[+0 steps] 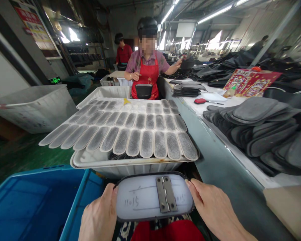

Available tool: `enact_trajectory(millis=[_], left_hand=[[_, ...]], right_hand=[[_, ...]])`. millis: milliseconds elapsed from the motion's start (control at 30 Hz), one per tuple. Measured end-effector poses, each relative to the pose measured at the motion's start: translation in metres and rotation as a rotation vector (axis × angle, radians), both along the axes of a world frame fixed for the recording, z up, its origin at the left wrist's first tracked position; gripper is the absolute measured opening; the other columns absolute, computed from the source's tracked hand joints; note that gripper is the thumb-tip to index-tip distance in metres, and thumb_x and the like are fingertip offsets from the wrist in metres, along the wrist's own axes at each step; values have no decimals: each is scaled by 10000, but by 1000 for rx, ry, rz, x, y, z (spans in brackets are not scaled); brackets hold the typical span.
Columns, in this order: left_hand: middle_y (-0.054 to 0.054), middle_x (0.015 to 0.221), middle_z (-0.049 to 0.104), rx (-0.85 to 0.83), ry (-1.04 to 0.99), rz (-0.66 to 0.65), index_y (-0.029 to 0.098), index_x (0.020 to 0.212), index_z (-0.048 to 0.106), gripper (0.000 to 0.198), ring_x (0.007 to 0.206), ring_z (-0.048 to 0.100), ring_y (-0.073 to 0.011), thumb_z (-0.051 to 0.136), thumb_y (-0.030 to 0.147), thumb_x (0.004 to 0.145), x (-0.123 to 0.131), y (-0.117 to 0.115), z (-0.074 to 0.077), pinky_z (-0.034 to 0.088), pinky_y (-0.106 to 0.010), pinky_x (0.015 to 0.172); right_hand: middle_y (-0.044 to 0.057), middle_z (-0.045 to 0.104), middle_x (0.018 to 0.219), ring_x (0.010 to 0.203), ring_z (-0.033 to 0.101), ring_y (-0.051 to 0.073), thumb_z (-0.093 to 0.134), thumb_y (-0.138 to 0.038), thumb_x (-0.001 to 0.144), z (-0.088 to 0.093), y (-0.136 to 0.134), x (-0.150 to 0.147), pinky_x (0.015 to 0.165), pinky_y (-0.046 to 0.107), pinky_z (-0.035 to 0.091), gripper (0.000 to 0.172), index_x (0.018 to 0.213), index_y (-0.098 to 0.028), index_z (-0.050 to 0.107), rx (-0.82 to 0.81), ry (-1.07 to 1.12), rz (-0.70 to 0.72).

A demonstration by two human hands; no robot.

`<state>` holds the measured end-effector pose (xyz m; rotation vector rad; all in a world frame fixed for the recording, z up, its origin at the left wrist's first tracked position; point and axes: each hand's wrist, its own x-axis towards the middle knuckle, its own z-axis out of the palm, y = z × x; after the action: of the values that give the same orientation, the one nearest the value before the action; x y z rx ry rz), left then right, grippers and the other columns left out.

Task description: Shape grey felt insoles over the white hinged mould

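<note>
Close to my body is an oval white plastic form (145, 199) with a metal hinge (167, 194) across it and handwritten numbers. A dark edging (130, 219) runs around its rim. My left hand (99, 212) is closed on the form's left end, and my right hand (213, 202) pinches its right end at the edging. Beyond the form, rows of grey oval pieces (134, 142) with pale borders lie on a white-dusted board (130, 106). The fingers under the form are hidden.
A white bin (95, 164) stands under the board; a blue crate (75, 197) is at left. On the right-hand table (203, 134) are stacked dark pieces (263, 127) and a red-handled tool (200, 100). Across the board stands a co-worker in a red apron (149, 73).
</note>
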<state>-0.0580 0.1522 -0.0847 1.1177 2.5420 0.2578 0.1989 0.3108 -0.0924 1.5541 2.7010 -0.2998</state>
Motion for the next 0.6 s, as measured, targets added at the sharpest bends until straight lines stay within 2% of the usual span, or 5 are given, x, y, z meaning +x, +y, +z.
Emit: enact_trajectory(millis=[233, 400, 433, 500, 600], left_hand=[[-1, 682, 687, 23, 42, 5, 262, 964, 536, 300, 693, 689, -245, 244, 327, 985, 1, -2, -1, 366, -288, 594], [-23, 775, 713, 24, 44, -10, 245, 1066, 549, 324, 746, 700, -255, 254, 355, 991, -4, 0, 0, 444, -313, 621], [-35, 809, 715, 56, 83, -27, 236, 1115, 552, 333, 771, 700, -259, 272, 364, 988, -4, 0, 1, 469, -324, 632], [-62, 928, 708, 223, 225, -113, 222, 1209, 555, 359, 857, 691, -258, 318, 367, 981, -2, 1, 4, 523, -351, 692], [-90, 1169, 651, 559, 404, -387, 241, 1206, 605, 315, 1043, 640, -258, 422, 323, 963, 14, 11, 17, 549, -397, 844]], right_hand=[[62, 678, 674, 667, 674, 315, 252, -370, 981, 5, 2, -5, 553, 316, 184, 392, 697, -245, 492, 3, -30, -5], [69, 637, 661, 649, 617, 264, 205, -412, 977, 11, 10, -3, 585, 327, 245, 408, 661, -244, 400, -156, 111, 40], [62, 629, 659, 643, 604, 247, 195, -421, 979, 12, 12, -2, 594, 325, 262, 416, 656, -244, 387, -195, 141, 60], [54, 618, 658, 630, 586, 226, 187, -429, 980, 14, 15, -1, 598, 320, 279, 426, 646, -243, 376, -237, 165, 91], [67, 615, 659, 641, 589, 245, 226, -418, 972, 15, 16, 0, 595, 330, 264, 403, 654, -244, 403, -228, 157, 123]])
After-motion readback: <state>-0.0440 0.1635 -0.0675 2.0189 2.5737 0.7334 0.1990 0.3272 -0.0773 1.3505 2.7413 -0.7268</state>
